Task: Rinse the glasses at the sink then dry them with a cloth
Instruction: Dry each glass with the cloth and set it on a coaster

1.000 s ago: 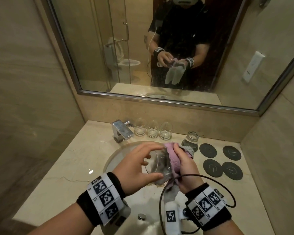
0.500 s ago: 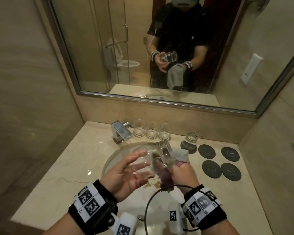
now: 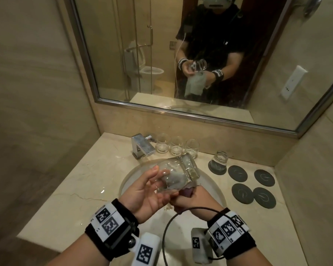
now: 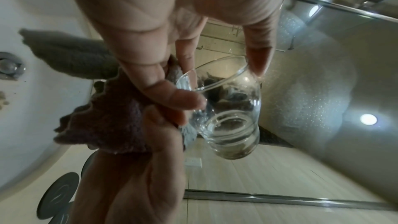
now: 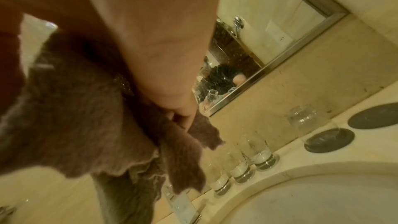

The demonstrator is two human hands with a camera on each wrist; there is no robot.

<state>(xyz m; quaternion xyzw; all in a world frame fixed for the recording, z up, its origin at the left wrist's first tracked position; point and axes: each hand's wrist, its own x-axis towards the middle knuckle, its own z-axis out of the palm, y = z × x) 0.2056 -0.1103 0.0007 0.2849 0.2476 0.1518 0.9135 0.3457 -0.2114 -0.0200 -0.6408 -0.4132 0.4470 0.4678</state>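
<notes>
A clear glass (image 3: 176, 174) is held tilted over the sink (image 3: 216, 189), its thick base pointing up and away from me. My left hand (image 3: 148, 191) lies palm up and grips the glass's mouth, thumb on one side of the rim and fingers on the other (image 4: 183, 100). My right hand (image 3: 193, 197) grips a purple-grey cloth (image 4: 103, 122) and has pushed part of it inside the glass (image 4: 232, 122). The rest of the cloth (image 5: 96, 125) hangs below my right hand's fingers (image 5: 185, 118).
Three upright glasses (image 3: 177, 145) stand in a row behind the basin, right of the chrome tap (image 3: 142, 146). One glass stands upside down on a dark coaster (image 3: 219, 160), with several bare coasters (image 3: 254, 186) to its right. A mirror covers the wall.
My left hand let go of the glass from above, opened, and now grips its mouth from below. The glass has tipped so that its base points further up and to the right.
</notes>
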